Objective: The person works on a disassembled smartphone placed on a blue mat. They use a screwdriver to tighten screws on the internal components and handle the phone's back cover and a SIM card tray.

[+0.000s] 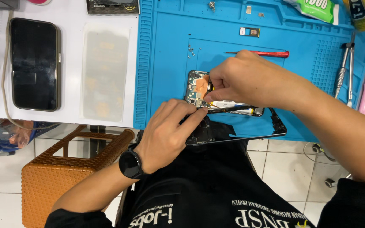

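Note:
An opened smartphone [197, 86] with its circuit board exposed lies at the near edge of a blue work mat [165, 55]. A black frame or back cover [275, 126] hangs off the phone over the mat's edge. My left hand [170, 133], with a black watch on the wrist, holds the phone's lower edge, index finger pressed against it. My right hand [243, 80] pinches something small over the board near the camera area; what it grips is hidden by the fingers.
A red-handled screwdriver [267, 54], tiny screws [191, 50], a small SIM tray [249, 32] and metal tweezers [346, 67] lie on the mat. Left of it rest a dark phone [34, 63] and a clear film sheet [104, 71]. A brown wicker stool [64, 169] stands below.

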